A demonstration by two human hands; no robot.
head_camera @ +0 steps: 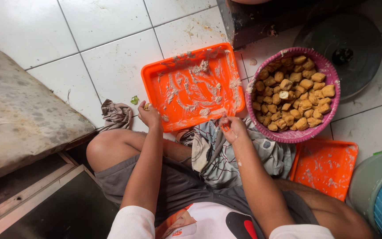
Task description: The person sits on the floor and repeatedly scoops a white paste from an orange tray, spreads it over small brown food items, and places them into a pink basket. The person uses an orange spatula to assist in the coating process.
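Two hands work at the near edge of an orange tray smeared with pale paste, which lies on the white tiled floor. The left hand, at the tray's near left corner, is closed on a small tofu piece. The right hand, at the tray's near right corner, is pinched on something small and orange; what it is I cannot tell. Just right of the tray, touching it, stands a purple bowl heaped with fried tofu. A second orange tray lies beyond the bowl, nearer the person. A patterned cloth covers the lap below the tray, and a crumpled rag lies left of it.
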